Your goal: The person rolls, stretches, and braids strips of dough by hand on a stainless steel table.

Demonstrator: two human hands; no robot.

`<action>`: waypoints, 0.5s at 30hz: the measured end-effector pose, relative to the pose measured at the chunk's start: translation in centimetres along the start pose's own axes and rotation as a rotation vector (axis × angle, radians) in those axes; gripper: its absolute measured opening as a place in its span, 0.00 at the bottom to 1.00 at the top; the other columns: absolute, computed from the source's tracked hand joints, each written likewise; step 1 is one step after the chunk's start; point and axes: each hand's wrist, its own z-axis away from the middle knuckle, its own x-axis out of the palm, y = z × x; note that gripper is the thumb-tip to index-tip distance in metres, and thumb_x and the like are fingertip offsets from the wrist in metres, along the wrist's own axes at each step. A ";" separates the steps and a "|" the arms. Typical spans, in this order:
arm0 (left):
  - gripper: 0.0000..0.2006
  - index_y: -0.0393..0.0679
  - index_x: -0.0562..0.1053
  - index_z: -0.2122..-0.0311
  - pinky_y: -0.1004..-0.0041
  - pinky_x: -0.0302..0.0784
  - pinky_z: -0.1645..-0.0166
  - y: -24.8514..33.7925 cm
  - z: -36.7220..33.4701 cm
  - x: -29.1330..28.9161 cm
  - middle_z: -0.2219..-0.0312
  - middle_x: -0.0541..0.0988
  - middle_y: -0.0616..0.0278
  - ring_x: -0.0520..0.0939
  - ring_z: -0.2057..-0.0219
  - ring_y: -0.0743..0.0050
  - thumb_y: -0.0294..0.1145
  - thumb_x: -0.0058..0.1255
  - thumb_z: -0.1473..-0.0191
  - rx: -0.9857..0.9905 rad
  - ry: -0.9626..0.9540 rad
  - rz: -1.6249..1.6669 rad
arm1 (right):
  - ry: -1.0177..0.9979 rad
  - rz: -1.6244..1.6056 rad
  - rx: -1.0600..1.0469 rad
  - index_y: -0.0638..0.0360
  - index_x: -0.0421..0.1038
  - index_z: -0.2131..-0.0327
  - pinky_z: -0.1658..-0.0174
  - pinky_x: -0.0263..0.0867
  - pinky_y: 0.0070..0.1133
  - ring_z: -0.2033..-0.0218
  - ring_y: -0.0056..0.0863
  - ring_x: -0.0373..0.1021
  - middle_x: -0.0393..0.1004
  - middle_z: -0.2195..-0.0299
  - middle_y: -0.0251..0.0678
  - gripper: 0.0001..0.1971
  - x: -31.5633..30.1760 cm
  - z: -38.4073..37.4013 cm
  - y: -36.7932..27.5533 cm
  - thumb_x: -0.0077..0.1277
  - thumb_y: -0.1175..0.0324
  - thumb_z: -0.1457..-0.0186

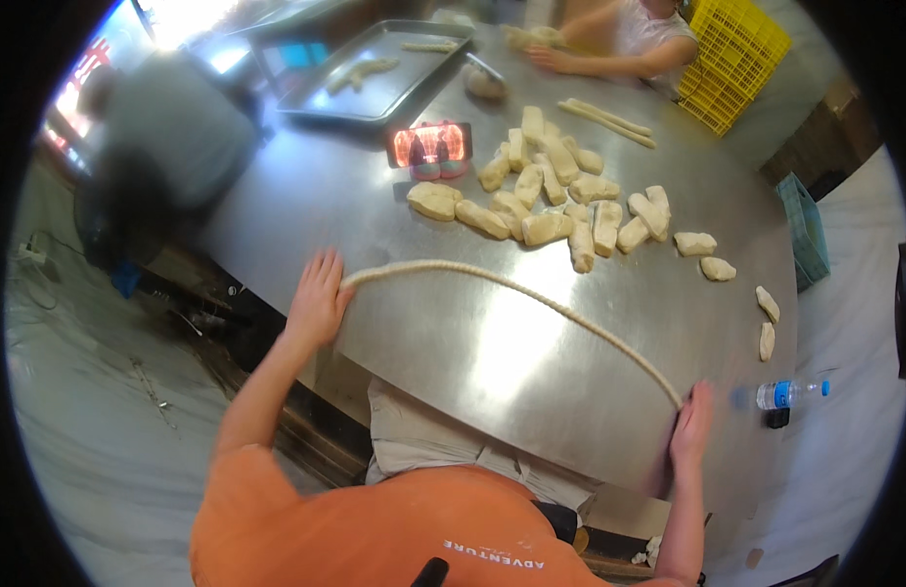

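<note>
A long, thin dough rope [531,293] with a twisted surface lies in a shallow arc across the steel table. At its left end rests my left hand [319,298], fingers stretched out and flat against the table. My right hand [691,428] lies over the other end near the table's right front edge, its fingers extended and seen from the side. The rope's very tips are hidden by my hands. Beyond the rope, several short pieces of dough [547,229] are heaped on the steel table [423,342].
A phone [429,145] showing a video stands behind the rope. Farther back are a metal tray [375,73] with dough strips and a co-worker's hands [551,59] at some dough. A blurred person [174,147] is at left. A water bottle [790,394] lies at right.
</note>
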 end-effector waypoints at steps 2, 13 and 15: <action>0.14 0.40 0.82 0.51 0.51 0.83 0.45 0.9 1.8 -1.7 0.55 0.88 0.51 0.88 0.53 0.45 0.39 0.57 0.34 -0.029 -0.118 0.123 | -0.159 -0.021 -0.147 0.59 0.73 0.41 0.28 0.60 0.40 0.31 0.51 0.66 0.72 0.34 0.51 0.16 -2.9 -0.8 -4.3 0.47 0.65 0.26; 0.10 0.47 0.82 0.54 0.50 0.80 0.53 -3.3 -5.4 5.4 0.63 0.87 0.53 0.86 0.62 0.45 0.39 0.58 0.33 -0.214 0.004 0.388 | -0.284 -0.167 0.039 0.61 0.73 0.63 0.63 0.69 0.38 0.69 0.45 0.74 0.76 0.72 0.49 0.12 -10.8 -9.0 -8.3 0.58 0.61 0.35; 0.15 0.45 0.80 0.45 0.50 0.81 0.44 -2.0 -6.8 5.4 0.56 0.88 0.54 0.88 0.55 0.46 0.38 0.55 0.31 -0.402 -0.191 0.347 | -0.369 -0.209 0.018 0.61 0.74 0.70 0.65 0.68 0.42 0.70 0.53 0.73 0.74 0.75 0.51 0.14 -12.3 -9.5 -12.0 0.58 0.60 0.37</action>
